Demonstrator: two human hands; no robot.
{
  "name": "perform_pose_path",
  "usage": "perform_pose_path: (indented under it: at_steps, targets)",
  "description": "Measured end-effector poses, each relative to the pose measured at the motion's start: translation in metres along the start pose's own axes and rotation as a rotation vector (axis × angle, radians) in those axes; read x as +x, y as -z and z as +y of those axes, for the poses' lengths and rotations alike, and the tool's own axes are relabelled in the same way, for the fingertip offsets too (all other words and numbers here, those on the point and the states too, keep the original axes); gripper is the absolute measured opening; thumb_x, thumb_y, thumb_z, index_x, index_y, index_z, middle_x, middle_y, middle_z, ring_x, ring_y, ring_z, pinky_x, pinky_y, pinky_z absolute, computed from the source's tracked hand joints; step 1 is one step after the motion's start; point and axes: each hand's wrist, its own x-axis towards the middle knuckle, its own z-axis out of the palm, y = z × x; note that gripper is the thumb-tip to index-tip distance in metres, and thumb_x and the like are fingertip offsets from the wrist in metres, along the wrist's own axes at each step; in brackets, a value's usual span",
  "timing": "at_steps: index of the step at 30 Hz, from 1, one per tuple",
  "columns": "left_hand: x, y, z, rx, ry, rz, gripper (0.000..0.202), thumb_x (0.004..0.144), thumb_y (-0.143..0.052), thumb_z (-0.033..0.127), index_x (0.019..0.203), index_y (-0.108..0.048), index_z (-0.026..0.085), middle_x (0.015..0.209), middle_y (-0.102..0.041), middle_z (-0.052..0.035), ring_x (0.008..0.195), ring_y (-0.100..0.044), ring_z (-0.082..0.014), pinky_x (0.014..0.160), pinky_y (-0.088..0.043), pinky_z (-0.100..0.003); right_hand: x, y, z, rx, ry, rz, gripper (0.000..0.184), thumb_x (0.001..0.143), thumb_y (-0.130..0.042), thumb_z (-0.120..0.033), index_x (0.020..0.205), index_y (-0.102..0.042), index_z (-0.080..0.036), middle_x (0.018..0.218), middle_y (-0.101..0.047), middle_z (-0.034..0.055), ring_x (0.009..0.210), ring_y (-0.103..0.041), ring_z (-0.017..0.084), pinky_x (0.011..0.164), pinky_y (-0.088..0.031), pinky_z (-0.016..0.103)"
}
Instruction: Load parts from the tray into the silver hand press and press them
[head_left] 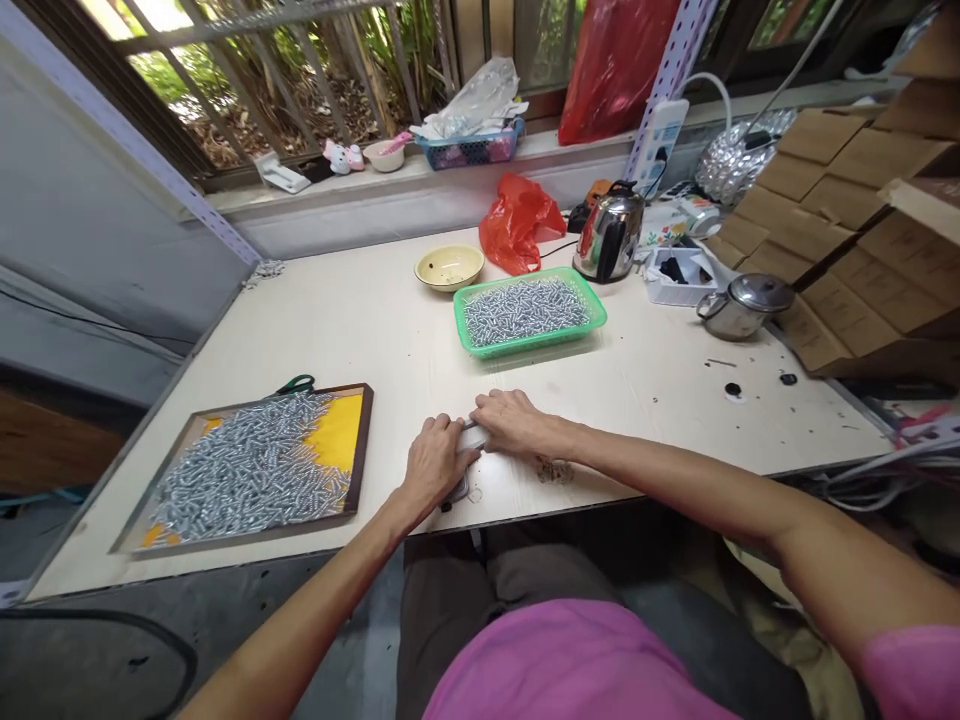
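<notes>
One left hand (435, 462), one right hand (519, 424), just below frame centre, grasping grey piece (472, 438); uneven pressure could dislodge it.

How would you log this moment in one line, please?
left hand: at pale object, grip unclear | right hand: at same object, grip unclear | tray, left: metal pieces | basket, beyond hands: metal pieces

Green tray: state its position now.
In the head view, the green tray sits slightly right of centre on the table, beyond the right hand, the yellow bowl behind its left end and the kettle behind its right.
</notes>
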Motion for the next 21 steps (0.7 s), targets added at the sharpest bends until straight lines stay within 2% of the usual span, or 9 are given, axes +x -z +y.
perform_pose_path:
  at_steps: [2,3,6,9,13,16,18,21]
  targets:
    - [-0.010,-0.009,0.004,-0.006,0.018,0.083,0.040,0.086,-0.060,0.029,0.123,-0.055,0.013,0.120,-0.056,-0.0136,0.112,-0.051,-0.0280,0.090,-0.047,-0.039,0.002,0.000,0.011,0.026,0.064,-0.003,0.047,0.075,-0.072,-0.048,0.108,-0.065,-0.015,0.107,-0.060,0.0115,0.103,-0.053,0.025,0.073,-0.041,0.027]
    - [-0.016,-0.015,0.007,-0.015,0.005,0.133,0.039,0.087,-0.057,0.024,0.124,-0.053,0.012,0.128,-0.052,-0.0153,0.117,-0.050,-0.0283,0.095,-0.046,-0.040,0.002,0.000,0.017,0.052,0.111,-0.018,0.048,0.076,-0.070,-0.050,0.108,-0.065,-0.015,0.105,-0.060,0.0108,0.101,-0.053,0.023,0.074,-0.041,0.026]
    - [-0.034,-0.034,0.020,-0.080,-0.082,0.271,0.035,0.090,-0.050,0.015,0.124,-0.052,0.012,0.139,-0.045,-0.0170,0.130,-0.042,-0.0289,0.107,-0.039,-0.044,0.001,-0.006,0.030,0.126,0.187,0.000,0.032,0.089,-0.058,-0.038,0.109,-0.064,-0.015,0.102,-0.061,0.0087,0.095,-0.054,0.018,0.077,-0.038,0.025]
    - [-0.045,-0.051,0.034,-0.185,-0.157,0.315,0.035,0.092,-0.051,0.022,0.126,-0.051,0.014,0.137,-0.049,-0.0146,0.131,-0.042,-0.0305,0.108,-0.038,-0.048,0.004,-0.017,0.031,0.116,0.116,0.127,0.022,0.092,-0.053,-0.025,0.108,-0.064,-0.016,0.106,-0.061,0.0075,0.101,-0.051,0.018,0.078,-0.035,0.024]
    - [-0.050,-0.064,0.048,-0.305,-0.161,0.321,0.034,0.093,-0.050,0.027,0.126,-0.052,0.019,0.130,-0.057,-0.0107,0.127,-0.047,-0.0296,0.110,-0.034,-0.055,0.018,-0.024,0.026,0.017,0.029,0.217,0.021,0.095,-0.046,-0.022,0.102,-0.065,-0.016,0.104,-0.061,0.0073,0.101,-0.048,0.019,0.075,-0.034,0.025]
    - [-0.053,-0.065,0.050,-0.353,-0.178,0.336,0.035,0.093,-0.051,0.028,0.127,-0.052,0.019,0.131,-0.056,-0.0106,0.129,-0.045,-0.0287,0.111,-0.034,-0.054,0.027,-0.020,0.024,-0.021,-0.001,0.194,0.023,0.096,-0.043,-0.021,0.102,-0.064,-0.016,0.105,-0.061,0.0082,0.100,-0.047,0.019,0.075,-0.034,0.026]
    - [-0.058,-0.060,0.044,-0.365,-0.173,0.369,0.034,0.094,-0.049,0.027,0.126,-0.053,0.018,0.132,-0.054,-0.0112,0.129,-0.045,-0.0266,0.108,-0.038,-0.048,0.028,-0.017,0.021,-0.035,-0.003,0.178,0.024,0.096,-0.040,-0.018,0.100,-0.064,-0.015,0.104,-0.061,0.0092,0.098,-0.047,0.019,0.075,-0.034,0.027]
    - [-0.066,-0.041,0.024,-0.277,0.011,0.410,0.026,0.094,-0.047,0.029,0.112,-0.062,0.018,0.121,-0.058,-0.0117,0.117,-0.052,-0.0237,0.097,-0.046,-0.039,0.026,-0.015,0.013,-0.054,-0.019,0.166,0.027,0.095,-0.037,-0.013,0.100,-0.063,-0.013,0.104,-0.060,0.0113,0.097,-0.047,0.020,0.075,-0.035,0.028]
